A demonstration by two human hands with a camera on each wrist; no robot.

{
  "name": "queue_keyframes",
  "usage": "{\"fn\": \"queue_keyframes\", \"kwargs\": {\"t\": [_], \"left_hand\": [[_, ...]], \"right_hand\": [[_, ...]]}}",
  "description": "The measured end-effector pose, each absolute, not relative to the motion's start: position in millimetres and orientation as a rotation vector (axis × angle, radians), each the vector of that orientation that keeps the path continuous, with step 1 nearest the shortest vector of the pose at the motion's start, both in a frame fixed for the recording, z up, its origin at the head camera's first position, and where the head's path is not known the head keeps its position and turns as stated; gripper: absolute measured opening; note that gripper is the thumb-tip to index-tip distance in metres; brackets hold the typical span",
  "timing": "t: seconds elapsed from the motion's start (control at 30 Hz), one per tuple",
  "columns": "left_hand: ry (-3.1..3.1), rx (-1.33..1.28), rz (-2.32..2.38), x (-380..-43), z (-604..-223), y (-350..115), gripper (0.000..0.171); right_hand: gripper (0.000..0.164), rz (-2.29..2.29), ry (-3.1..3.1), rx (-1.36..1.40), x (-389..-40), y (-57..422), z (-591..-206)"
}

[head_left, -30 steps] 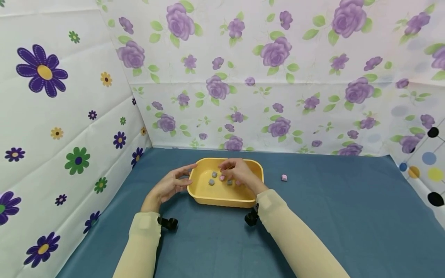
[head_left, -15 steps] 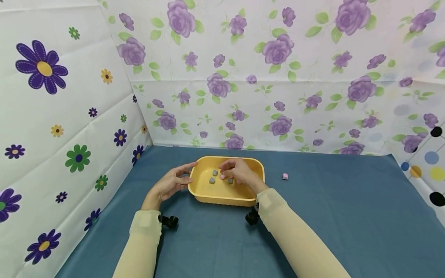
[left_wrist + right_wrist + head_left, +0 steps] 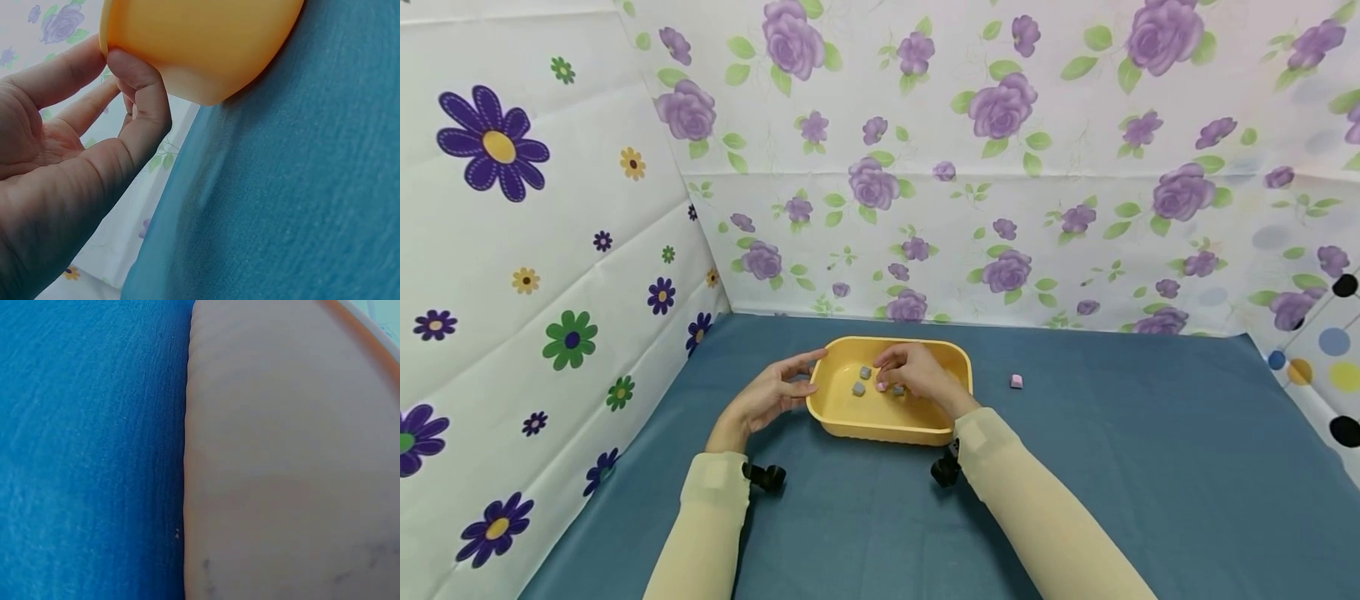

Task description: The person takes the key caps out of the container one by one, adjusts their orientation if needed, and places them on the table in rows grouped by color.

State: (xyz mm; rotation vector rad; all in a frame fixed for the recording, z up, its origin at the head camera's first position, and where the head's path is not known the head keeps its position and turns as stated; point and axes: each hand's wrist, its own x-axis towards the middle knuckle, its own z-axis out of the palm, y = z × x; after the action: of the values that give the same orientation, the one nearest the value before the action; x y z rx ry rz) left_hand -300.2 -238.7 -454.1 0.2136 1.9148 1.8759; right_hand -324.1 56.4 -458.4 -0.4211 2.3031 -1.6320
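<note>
A yellow plastic tray (image 3: 880, 434) stands on the blue cloth, with small grey blocks (image 3: 858, 388) on its floor. My left hand (image 3: 767, 396) holds the tray's left end; in the left wrist view the bent thumb (image 3: 140, 81) presses the wall just under the rim. Over the inside of the tray, my right hand (image 3: 921, 375) pinches a small pink block (image 3: 882, 387) close to the floor. Another grey block (image 3: 898, 390) lies partly under that hand. The right wrist view shows only the tray's outer wall (image 3: 281, 444) and cloth, with the fingers hidden.
A second pink block (image 3: 1017, 382) lies on the blue cloth (image 3: 1112, 450), to the right of the tray. Flower-printed sheets (image 3: 925, 217) hang behind and at the left. Black wrist mounts (image 3: 765, 477) sit below each hand.
The view has shifted slightly. Both hands stay in nearly the same place, with the right fingers moving only a little at the pink block.
</note>
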Motion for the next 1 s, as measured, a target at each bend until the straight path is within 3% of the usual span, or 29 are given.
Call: {"fn": "queue_keyframes", "kwargs": {"t": [1.0], "left_hand": [[1.937,0.207,1.863,-302.8,-455.1,-239.7,0.067]], "right_hand": [[0.020,-1.447,2.425,-0.672,-322.4,49.5,-463.5]]}}
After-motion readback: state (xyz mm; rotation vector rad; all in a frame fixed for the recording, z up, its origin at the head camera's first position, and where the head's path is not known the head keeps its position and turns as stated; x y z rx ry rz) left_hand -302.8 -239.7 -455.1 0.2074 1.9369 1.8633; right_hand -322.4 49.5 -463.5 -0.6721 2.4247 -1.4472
